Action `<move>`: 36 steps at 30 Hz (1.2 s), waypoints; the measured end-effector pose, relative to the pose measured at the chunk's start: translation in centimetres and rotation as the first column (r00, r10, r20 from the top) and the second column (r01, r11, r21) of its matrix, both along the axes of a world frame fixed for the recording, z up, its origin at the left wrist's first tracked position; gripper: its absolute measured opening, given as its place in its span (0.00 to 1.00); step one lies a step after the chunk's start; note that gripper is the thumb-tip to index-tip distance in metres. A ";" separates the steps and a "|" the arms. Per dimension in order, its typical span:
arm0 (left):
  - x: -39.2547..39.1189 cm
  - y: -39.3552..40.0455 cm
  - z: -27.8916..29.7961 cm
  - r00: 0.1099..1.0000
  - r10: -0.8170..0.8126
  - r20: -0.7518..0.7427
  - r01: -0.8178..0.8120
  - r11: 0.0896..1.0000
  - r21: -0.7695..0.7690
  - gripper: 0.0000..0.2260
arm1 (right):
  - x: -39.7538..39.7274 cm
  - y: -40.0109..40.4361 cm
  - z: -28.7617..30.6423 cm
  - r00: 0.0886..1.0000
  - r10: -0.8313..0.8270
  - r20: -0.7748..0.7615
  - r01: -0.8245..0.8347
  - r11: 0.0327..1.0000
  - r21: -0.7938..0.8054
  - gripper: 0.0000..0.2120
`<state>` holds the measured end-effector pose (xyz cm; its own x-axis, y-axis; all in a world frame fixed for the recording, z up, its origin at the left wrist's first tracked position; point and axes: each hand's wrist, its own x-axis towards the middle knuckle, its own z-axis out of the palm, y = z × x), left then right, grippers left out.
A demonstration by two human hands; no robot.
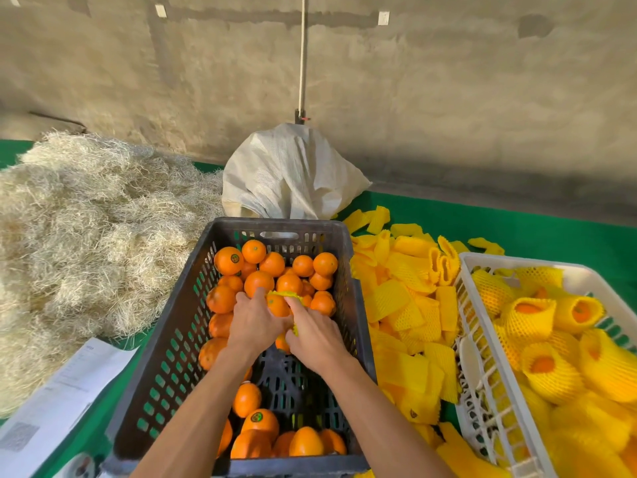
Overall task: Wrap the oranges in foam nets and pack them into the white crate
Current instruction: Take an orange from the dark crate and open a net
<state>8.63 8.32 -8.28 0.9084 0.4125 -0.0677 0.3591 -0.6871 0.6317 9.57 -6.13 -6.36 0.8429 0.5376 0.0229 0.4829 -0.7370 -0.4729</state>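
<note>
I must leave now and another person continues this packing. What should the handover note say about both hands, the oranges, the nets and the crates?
Left hand: inside the dark crate, fingers on an orange.
Right hand: beside it, holding a yellow foam net that sits against the same orange; the net is not yet pulled over.
Bare oranges: many in the dark crate, at the far end and the near end.
Spare nets: loose pile on the green table, between the two crates.
Done: several netted oranges already lie in the white crate on the right.
Left: finish this wrap, move it to the white crate, repeat for the rest.
</note>
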 end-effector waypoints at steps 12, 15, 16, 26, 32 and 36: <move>0.2 1.3 1.9 0.988 -0.156 0.019 0.082 0.412 -0.908 0.04 | 0.4 0.0 -0.6 0.992 -0.122 0.037 0.113 0.974 0.199 0.28; 0.2 1.7 2.2 0.960 -0.274 0.063 0.140 0.274 -0.951 0.17 | 0.4 -0.2 -0.5 0.971 -0.238 -0.026 0.239 0.949 0.205 0.26; 0.3 1.7 2.0 0.967 -0.248 0.064 0.136 0.286 -0.948 0.18 | 0.3 -0.3 -0.4 0.963 -0.266 -0.046 0.270 0.941 0.206 0.25; 0.0 -3.4 4.1 0.930 0.087 0.357 0.053 0.929 -0.365 0.24 | -0.6 -1.7 2.7 0.932 -0.303 0.197 0.262 0.942 0.208 0.27; 1.7 -8.5 9.5 0.928 -0.012 0.373 0.256 0.747 -0.614 0.04 | -0.4 -7.2 5.9 0.924 -0.278 0.264 0.202 0.939 0.279 0.41; 2.7 -14.3 11.7 0.929 -0.200 0.312 0.367 0.613 -0.700 0.22 | 0.8 -13.5 7.3 0.811 -0.483 0.330 0.407 0.871 0.275 0.43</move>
